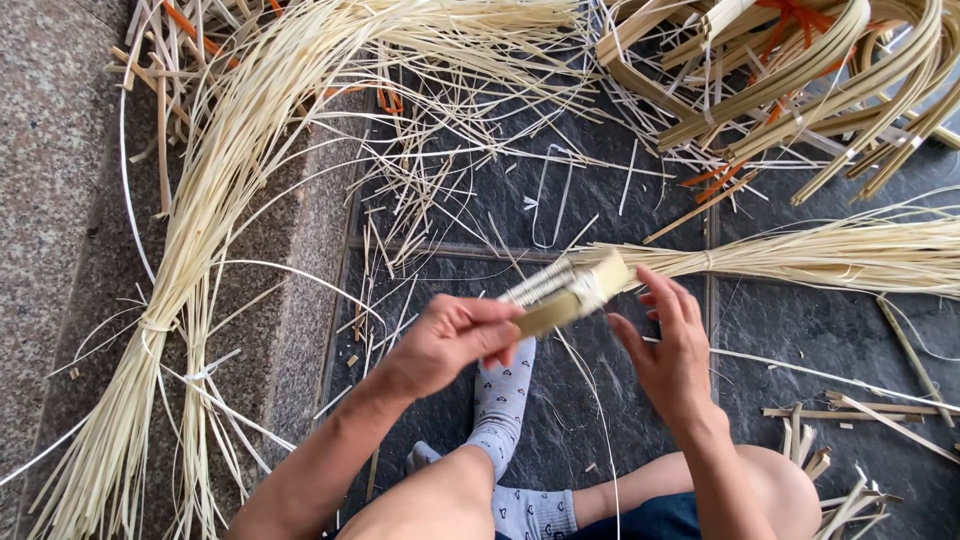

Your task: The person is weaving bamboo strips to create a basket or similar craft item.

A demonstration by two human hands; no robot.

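Observation:
My left hand [452, 338] is closed around a short bundle of flat bamboo slats [568, 288], held out above my crossed legs. White strip wraps part of the bundle near its middle. My right hand [672, 350] sits just right of the bundle with fingers spread, fingertips near its far end, holding nothing. A thin pale strand hangs down from the bundle toward my knee. My foot in a grey patterned sock [502, 400] rests on the dark floor below the hands.
A long tied sheaf of thin bamboo strips [190, 260] curves along the left over a granite step. Another sheaf [850, 255] lies at right. Wider bent bamboo strips with orange ties [800, 70] pile at top right. Offcuts litter the dark slate floor [600, 190].

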